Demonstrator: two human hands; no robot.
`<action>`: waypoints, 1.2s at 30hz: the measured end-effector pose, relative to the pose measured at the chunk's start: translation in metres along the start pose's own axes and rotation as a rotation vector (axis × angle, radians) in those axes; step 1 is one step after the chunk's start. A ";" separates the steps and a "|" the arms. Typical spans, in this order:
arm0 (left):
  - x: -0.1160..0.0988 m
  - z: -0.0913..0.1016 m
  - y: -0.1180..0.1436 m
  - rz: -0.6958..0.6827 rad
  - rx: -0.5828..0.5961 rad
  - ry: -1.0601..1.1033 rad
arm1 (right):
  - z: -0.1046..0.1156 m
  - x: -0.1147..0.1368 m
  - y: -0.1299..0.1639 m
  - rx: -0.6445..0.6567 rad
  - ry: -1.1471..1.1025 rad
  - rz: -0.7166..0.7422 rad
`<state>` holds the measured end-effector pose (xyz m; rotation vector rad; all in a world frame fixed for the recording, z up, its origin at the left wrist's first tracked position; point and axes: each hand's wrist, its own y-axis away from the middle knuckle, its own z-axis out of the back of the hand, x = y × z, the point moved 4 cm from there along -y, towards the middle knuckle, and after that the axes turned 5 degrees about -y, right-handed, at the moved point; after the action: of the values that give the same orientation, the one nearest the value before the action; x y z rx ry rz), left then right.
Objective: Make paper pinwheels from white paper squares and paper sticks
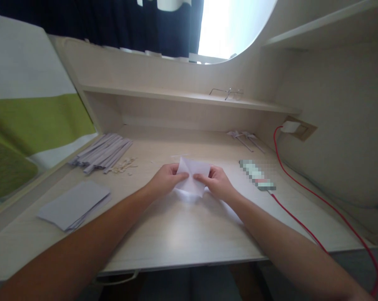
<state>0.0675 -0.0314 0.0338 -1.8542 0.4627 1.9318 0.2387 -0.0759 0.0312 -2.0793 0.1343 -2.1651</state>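
Observation:
A small white sheet of paper [193, 175], partly folded, lies on the pale wooden desk [176, 234] in the middle. My left hand [165, 179] grips its left side, thumb and fingers pinching the paper. My right hand [216, 182] pinches its right side in the same way. Both hands press the paper close to the desk surface, and the far edge of the sheet stands up slightly.
A stack of white sheets [72, 205] lies at the left front. Rolled paper sticks [102, 152] and small scraps [124, 166] sit behind it. Folded paper pieces [245, 138] rest at the back right. A phone [257, 174] with red cable [317, 200] lies at right. Glasses [228, 93] sit on the shelf.

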 end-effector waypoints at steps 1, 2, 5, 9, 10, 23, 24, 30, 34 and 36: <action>0.000 -0.001 0.000 -0.001 0.009 0.005 | 0.002 -0.001 0.000 0.011 -0.043 -0.023; -0.001 -0.001 0.001 -0.004 0.017 0.013 | 0.004 -0.002 -0.001 0.019 -0.085 -0.044; -0.006 -0.002 0.004 -0.033 0.017 0.047 | 0.005 -0.005 -0.001 0.033 -0.202 -0.101; -0.016 0.002 0.009 -0.041 0.008 0.057 | 0.002 -0.004 -0.003 0.048 -0.333 -0.170; -0.018 0.003 0.010 -0.031 0.011 0.049 | 0.001 -0.003 -0.003 0.055 -0.358 -0.185; -0.029 0.001 0.017 -0.197 0.072 -0.319 | 0.010 0.009 0.006 0.452 -0.240 -0.380; -0.032 -0.001 0.019 -0.251 0.085 -0.374 | 0.008 0.008 0.007 0.428 -0.209 -0.364; -0.042 -0.003 0.024 -0.403 0.079 -0.487 | 0.000 -0.002 0.009 0.323 -0.185 -0.340; -0.036 -0.001 0.020 -0.306 -0.015 -0.290 | 0.005 -0.003 0.007 0.263 -0.243 -0.318; -0.035 -0.001 0.019 -0.287 -0.056 -0.183 | 0.005 -0.002 0.007 0.239 -0.276 -0.317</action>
<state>0.0593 -0.0507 0.0675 -1.6527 0.0804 1.9076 0.2445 -0.0820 0.0287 -2.3500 -0.4887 -1.8968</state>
